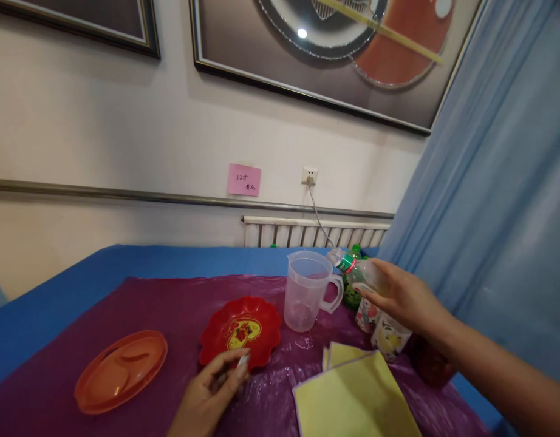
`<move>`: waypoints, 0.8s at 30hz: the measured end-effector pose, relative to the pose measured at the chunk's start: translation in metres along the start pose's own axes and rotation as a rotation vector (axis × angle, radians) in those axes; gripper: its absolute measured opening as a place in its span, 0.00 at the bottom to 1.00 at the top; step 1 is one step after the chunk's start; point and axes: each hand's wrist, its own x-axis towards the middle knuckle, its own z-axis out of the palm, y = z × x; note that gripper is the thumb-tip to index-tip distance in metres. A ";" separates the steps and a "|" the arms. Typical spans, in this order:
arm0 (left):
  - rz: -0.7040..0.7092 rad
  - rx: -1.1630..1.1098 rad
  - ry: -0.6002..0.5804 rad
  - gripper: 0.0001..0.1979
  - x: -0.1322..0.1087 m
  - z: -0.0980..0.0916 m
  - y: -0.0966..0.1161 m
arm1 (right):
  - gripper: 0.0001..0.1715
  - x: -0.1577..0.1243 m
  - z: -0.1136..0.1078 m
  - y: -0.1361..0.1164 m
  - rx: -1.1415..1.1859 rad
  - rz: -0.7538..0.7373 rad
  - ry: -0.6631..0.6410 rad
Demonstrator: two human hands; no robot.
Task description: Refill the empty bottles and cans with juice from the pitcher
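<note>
My right hand [410, 297] is wrapped round a clear plastic bottle [368, 273] with a green and red label. The bottle is tilted, its mouth near the right rim of a translucent measuring jug [302, 297]. I cannot make out any stream of liquid between them. The jug stands upright with its handle to the right. Lower down, my left hand [214, 391] pinches a small white bottle cap [243, 361] between thumb and fingers. It is at the front edge of a red scalloped plate [266, 331] with a yellow print.
An orange divided plate [125, 370] lies at left on the purple sheet [180, 315]. Yellow cloths [353, 400] lie at front right. Behind my right hand stand a green bottle [351, 297], printed cups [389, 337] and a dark red container [432, 364]. A blue curtain [498, 182] hangs at right.
</note>
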 end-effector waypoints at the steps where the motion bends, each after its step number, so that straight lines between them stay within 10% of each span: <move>1: -0.014 -0.001 0.011 0.28 0.000 -0.003 -0.006 | 0.34 0.007 0.001 0.002 -0.032 -0.015 -0.006; 12: -0.011 0.009 -0.004 0.26 -0.001 -0.011 -0.010 | 0.34 0.036 0.020 0.010 -0.264 -0.111 -0.090; 24: 0.003 -0.017 0.016 0.25 -0.007 -0.011 -0.002 | 0.33 0.075 -0.011 -0.016 -0.534 -0.315 -0.269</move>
